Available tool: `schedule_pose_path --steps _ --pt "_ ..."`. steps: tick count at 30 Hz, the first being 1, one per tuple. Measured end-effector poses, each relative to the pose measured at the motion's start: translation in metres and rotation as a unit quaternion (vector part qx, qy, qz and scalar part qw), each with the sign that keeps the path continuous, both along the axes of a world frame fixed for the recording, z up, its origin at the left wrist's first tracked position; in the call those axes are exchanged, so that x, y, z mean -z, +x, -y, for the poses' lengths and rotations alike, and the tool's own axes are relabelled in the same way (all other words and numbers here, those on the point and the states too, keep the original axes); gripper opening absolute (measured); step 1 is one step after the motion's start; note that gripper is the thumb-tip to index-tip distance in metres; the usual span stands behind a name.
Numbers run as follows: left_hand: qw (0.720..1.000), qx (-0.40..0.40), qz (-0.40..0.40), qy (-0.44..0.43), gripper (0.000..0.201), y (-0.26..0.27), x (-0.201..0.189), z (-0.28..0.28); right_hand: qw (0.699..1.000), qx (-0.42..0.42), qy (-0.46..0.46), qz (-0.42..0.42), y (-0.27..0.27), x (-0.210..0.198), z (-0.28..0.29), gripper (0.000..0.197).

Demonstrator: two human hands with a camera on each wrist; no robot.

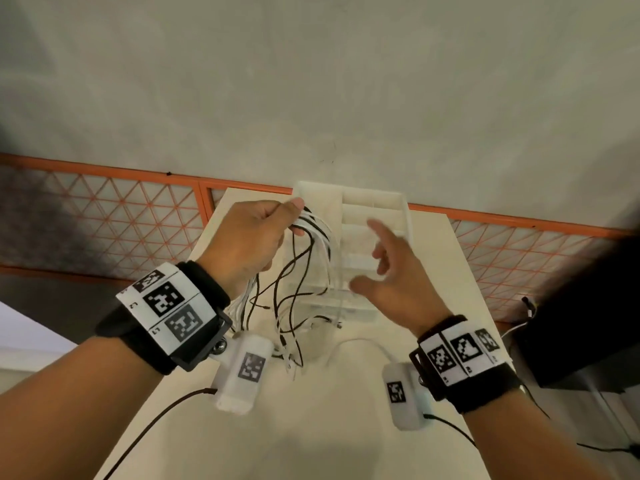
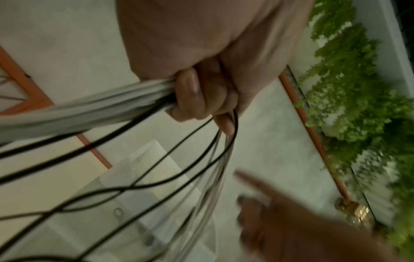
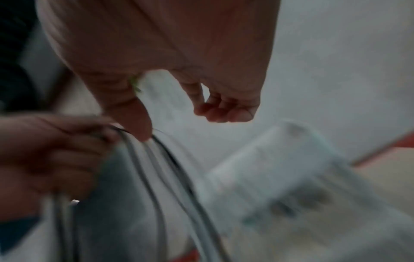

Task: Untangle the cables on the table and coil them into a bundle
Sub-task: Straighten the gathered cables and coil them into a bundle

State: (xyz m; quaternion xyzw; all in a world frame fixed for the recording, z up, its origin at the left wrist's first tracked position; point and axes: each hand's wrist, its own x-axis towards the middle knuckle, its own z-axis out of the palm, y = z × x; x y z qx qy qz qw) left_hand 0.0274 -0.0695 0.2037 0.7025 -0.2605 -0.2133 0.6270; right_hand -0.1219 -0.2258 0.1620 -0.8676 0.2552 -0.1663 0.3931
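My left hand (image 1: 287, 220) is raised over the cream table (image 1: 242, 427) and grips a bunch of thin black and white cables (image 1: 313, 230) near their top. Their loose tangled ends hang down to the tabletop (image 1: 291, 355). In the left wrist view the fingers (image 2: 197, 95) curl round the white strands (image 2: 100, 108), and black loops (image 2: 156, 159) sag below. My right hand (image 1: 381, 261) hovers just right of the bunch, blurred, fingers spread and holding nothing. In the right wrist view its thumb (image 3: 136, 120) is close to the cables (image 3: 161, 177) and the left hand (image 3: 51, 152).
A white compartment tray (image 1: 374, 206) stands at the far end of the table, behind the hands. An orange mesh fence (image 1: 104, 220) runs beyond the table. A dark object (image 1: 571, 327) sits off the right edge. A single white cable (image 1: 367, 342) lies on the table.
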Motion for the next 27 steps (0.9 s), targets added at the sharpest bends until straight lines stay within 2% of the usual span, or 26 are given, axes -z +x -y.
schedule_pose_path --steps 2,3,5,6,8,11,13,17,20,23,26,27 --pt "0.995 0.058 0.062 0.044 0.049 -0.010 0.000 0.002 0.997 -0.048 -0.054 0.039 0.009 -0.036 -0.024 0.091" --pt "0.989 0.089 0.102 0.061 0.046 -0.016 0.000 0.004 0.993 -0.068 -0.088 0.028 0.014 -0.047 -0.034 0.081" --pt "0.972 0.129 0.176 0.091 0.040 -0.023 0.001 0.007 0.984 -0.067 -0.164 -0.014 0.025 -0.049 -0.044 0.030" --pt "0.964 0.132 0.207 0.103 0.040 -0.024 0.002 0.006 0.984 -0.052 -0.164 -0.034 0.029 -0.044 -0.042 0.005" --pt "0.957 0.114 0.247 0.104 0.049 -0.021 0.002 0.002 0.989 -0.028 -0.113 -0.096 0.030 -0.021 -0.029 0.019" --pt "0.959 0.080 0.259 0.083 0.055 -0.012 -0.008 -0.006 0.977 0.017 -0.053 -0.205 0.019 0.024 -0.002 0.026" --pt "0.959 0.071 0.259 0.084 0.057 -0.006 -0.012 -0.009 0.973 0.064 -0.016 -0.220 0.008 0.054 0.016 0.036" --pt "0.957 0.090 0.248 0.118 0.054 -0.006 0.001 -0.008 0.961 0.129 0.015 -0.243 -0.012 0.088 0.035 0.035" --pt "0.957 0.094 0.232 0.148 0.061 -0.008 0.018 -0.003 0.954 0.182 0.063 -0.231 -0.020 0.097 0.046 0.038" --pt "0.951 0.094 0.202 0.214 0.061 -0.002 0.028 -0.001 0.950 0.239 0.119 -0.163 -0.026 0.095 0.068 0.026" --pt "0.941 0.128 0.103 0.296 0.053 0.010 0.045 -0.004 0.952 0.266 0.128 -0.081 -0.029 0.087 0.091 0.022" --pt "0.932 0.150 0.071 0.322 0.057 0.015 0.052 -0.006 0.950 0.275 0.137 -0.055 -0.030 0.085 0.097 0.021"
